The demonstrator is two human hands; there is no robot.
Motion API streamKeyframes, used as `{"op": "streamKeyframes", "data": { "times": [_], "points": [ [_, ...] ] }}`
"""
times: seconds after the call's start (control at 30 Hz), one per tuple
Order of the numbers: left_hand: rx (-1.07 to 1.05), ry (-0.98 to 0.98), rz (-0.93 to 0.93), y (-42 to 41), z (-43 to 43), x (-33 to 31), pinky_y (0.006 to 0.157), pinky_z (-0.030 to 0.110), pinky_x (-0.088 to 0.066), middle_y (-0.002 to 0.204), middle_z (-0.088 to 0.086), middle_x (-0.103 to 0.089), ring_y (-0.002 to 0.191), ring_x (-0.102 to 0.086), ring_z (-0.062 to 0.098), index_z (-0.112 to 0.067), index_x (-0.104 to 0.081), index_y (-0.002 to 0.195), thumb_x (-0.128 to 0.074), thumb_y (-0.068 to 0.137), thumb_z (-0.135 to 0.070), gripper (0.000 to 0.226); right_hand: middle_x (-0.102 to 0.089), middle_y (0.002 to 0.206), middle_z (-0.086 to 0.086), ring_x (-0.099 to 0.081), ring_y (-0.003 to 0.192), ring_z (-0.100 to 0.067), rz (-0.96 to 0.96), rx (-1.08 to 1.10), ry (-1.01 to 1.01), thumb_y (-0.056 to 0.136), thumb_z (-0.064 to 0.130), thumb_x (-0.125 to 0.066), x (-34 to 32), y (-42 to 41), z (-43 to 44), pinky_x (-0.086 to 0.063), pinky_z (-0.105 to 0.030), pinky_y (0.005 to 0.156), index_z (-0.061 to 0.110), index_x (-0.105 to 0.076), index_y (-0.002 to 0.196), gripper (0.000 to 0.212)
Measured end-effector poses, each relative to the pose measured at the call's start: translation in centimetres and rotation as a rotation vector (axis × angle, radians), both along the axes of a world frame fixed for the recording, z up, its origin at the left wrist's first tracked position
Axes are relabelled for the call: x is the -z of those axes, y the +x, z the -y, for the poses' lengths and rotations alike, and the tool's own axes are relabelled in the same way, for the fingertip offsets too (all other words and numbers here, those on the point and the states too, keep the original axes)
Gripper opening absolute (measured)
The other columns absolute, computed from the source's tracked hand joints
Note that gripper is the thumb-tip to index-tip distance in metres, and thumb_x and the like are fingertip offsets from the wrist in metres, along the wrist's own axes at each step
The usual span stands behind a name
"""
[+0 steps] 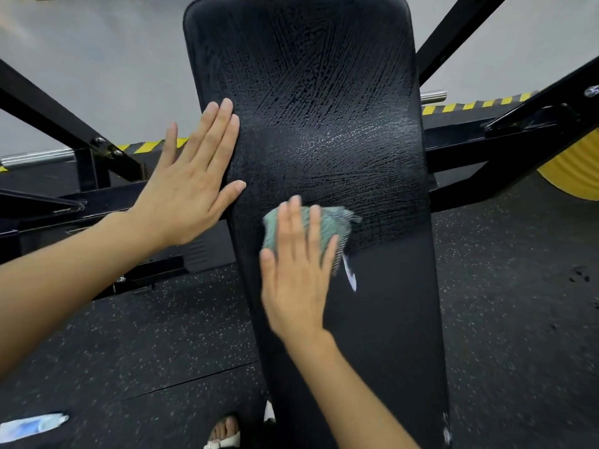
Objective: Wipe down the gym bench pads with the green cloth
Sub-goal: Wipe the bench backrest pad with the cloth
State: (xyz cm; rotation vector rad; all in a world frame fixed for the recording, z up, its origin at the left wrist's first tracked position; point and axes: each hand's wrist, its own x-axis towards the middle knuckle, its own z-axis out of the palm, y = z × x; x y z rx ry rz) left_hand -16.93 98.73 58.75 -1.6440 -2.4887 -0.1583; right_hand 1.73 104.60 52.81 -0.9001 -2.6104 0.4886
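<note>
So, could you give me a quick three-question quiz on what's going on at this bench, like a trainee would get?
1. True or false: the left hand holds the green cloth.
2. Which part of the bench pad shows wet streaks? A) the far part, beyond the cloth; B) the near part, toward the person; C) no part.
3. Fill in: the right hand presses the cloth onto the pad with ____ fingers.

Key
1. False: the left hand lies flat on the pad's left edge, away from the cloth.
2. A.
3. Straight.
</note>
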Motion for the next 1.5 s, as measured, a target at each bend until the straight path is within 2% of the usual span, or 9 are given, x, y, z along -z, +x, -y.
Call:
{"op": "streamKeyframes", "data": {
  "times": [0.13, 0.2, 0.4, 0.57, 0.83, 1.0, 1.17, 1.33, 1.5],
  "points": [
    [0.003, -0.002, -0.010, 0.0, 0.0, -0.1, 0.116, 0.060, -0.009, 0.164, 0.009, 0.006, 0.151, 0.008, 0.019, -0.004, -0.002, 0.155, -0.018, 0.099, -0.049, 0.073, -0.005, 0.162, 0.010, 0.001, 0.150, -0.013, 0.070, -0.226, 0.102, 0.102, 0.040, -0.023, 1.3, 2.2, -0.4, 0.001, -0.044, 0.120, 0.025, -0.010, 0.155, 0.056],
    [-0.002, -0.003, -0.003, -0.1, 0.1, -0.1, 0.116, 0.060, -0.008, 0.164, 0.008, 0.007, 0.151, 0.009, 0.018, -0.005, 0.000, 0.155, -0.018, 0.099, -0.049, 0.073, -0.005, 0.161, 0.010, 0.000, 0.150, -0.012, 0.078, -0.218, 0.134, 0.100, 0.039, -0.028, 1.9, 3.7, -2.9, -0.001, -0.041, 0.119, 0.026, -0.011, 0.154, 0.058],
    [0.010, 0.009, 0.030, 0.0, 0.1, 0.1, 0.116, 0.059, -0.005, 0.164, 0.006, 0.011, 0.150, 0.013, 0.018, -0.007, 0.004, 0.155, -0.018, 0.099, -0.049, 0.073, 0.000, 0.162, 0.008, 0.008, 0.149, -0.011, 0.038, 0.170, 0.009, 0.101, 0.036, -0.017, 2.0, 7.3, -10.5, -0.005, -0.049, 0.120, 0.025, -0.003, 0.154, 0.056],
    [0.009, 0.041, 0.044, 0.1, -0.1, 0.3, 0.115, 0.062, -0.008, 0.164, 0.009, 0.007, 0.151, 0.008, 0.022, -0.005, 0.001, 0.155, -0.018, 0.098, -0.048, 0.074, -0.001, 0.163, 0.006, 0.010, 0.148, -0.012, -0.082, 0.357, -0.066, 0.101, 0.038, -0.012, 1.7, 4.7, -7.9, 0.000, -0.051, 0.120, 0.019, -0.005, 0.155, 0.057],
    [0.020, 0.050, 0.058, 0.0, -0.1, 0.5, 0.116, 0.061, -0.005, 0.164, 0.007, 0.011, 0.150, 0.012, 0.020, -0.008, 0.005, 0.155, -0.018, 0.099, -0.047, 0.072, 0.000, 0.163, 0.007, 0.006, 0.150, -0.017, 0.016, 0.016, -0.031, 0.102, 0.041, -0.014, 1.7, 1.7, 2.7, 0.003, -0.048, 0.120, 0.022, -0.009, 0.155, 0.056],
    [0.026, 0.048, 0.067, -0.3, -0.1, 0.5, 0.116, 0.059, -0.004, 0.164, 0.006, 0.011, 0.150, 0.012, 0.019, -0.009, 0.005, 0.155, -0.018, 0.099, -0.048, 0.072, -0.005, 0.163, 0.008, -0.003, 0.150, -0.017, 0.114, -0.232, 0.077, 0.104, 0.037, -0.024, 4.2, 4.7, 6.0, -0.008, -0.048, 0.119, 0.023, -0.013, 0.155, 0.054],
    [0.035, 0.053, 0.053, -0.5, -0.1, 0.7, 0.116, 0.060, -0.006, 0.164, 0.008, 0.009, 0.151, 0.010, 0.021, -0.007, 0.003, 0.155, -0.018, 0.099, -0.048, 0.073, -0.008, 0.162, 0.008, -0.003, 0.150, -0.014, 0.079, -0.225, 0.092, 0.103, 0.035, -0.026, 3.1, 2.5, 4.1, -0.006, -0.046, 0.120, 0.023, -0.017, 0.154, 0.053],
    [0.050, 0.059, 0.033, -0.6, 0.0, 0.7, 0.116, 0.060, -0.007, 0.164, 0.008, 0.007, 0.151, 0.008, 0.021, -0.007, 0.002, 0.155, -0.017, 0.099, -0.049, 0.072, -0.010, 0.162, 0.006, 0.000, 0.150, -0.013, -0.021, -0.085, 0.056, 0.103, 0.034, -0.029, -0.4, -2.7, 0.8, -0.004, -0.047, 0.121, 0.020, -0.016, 0.154, 0.054],
    [0.051, 0.060, 0.021, -0.6, -0.1, 0.8, 0.116, 0.061, -0.009, 0.164, 0.009, 0.007, 0.151, 0.008, 0.022, -0.006, 0.002, 0.155, -0.017, 0.099, -0.049, 0.073, -0.007, 0.162, 0.008, 0.003, 0.150, -0.012, 0.008, -0.085, 0.036, 0.103, 0.035, -0.026, 0.2, -0.8, 1.4, -0.004, -0.047, 0.121, 0.021, -0.014, 0.155, 0.055]
  ]
}}
